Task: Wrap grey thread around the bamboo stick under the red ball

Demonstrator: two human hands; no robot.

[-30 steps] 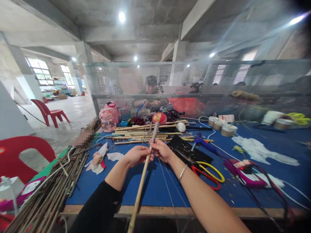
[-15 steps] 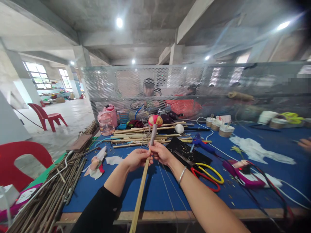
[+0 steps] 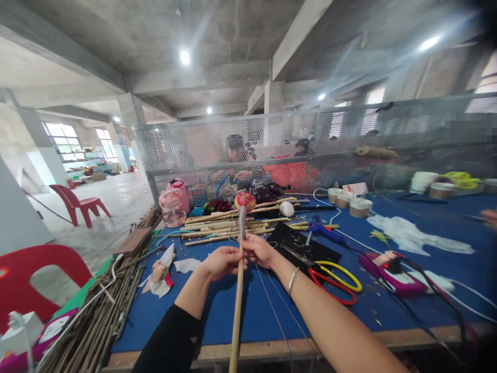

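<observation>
While both of your hands close on 1 bamboo stick (image 3: 236,311), it stands nearly upright over the near edge of the blue table (image 3: 217,316), and its lower end runs out of the bottom of the view. Your left hand (image 3: 223,261) is clenched around the shaft. Your right hand (image 3: 258,249) pinches it just above, and the 2 hands touch. The stick's upper part is wrapped in grey and ends in a round red and yellow ball head (image 3: 244,200). Thin threads (image 3: 272,305) run from your right hand down toward the near edge.

Just right of your right wrist lie scissors (image 3: 337,284) with 1 red and 1 yellow handle, their blades on a black mat (image 3: 298,241). A blue glue gun (image 3: 322,228) lies beyond the mat. Toward the far edge, loose bamboo sticks (image 3: 229,221) lie crosswise, with a white ball (image 3: 287,209) at their right end and a pink jar (image 3: 173,202) near the far left corner. A bundle of thin dark canes (image 3: 97,316) lies along the left edge. Another person (image 3: 235,160) sits behind the mesh screen (image 3: 330,140) at the far edge.
</observation>
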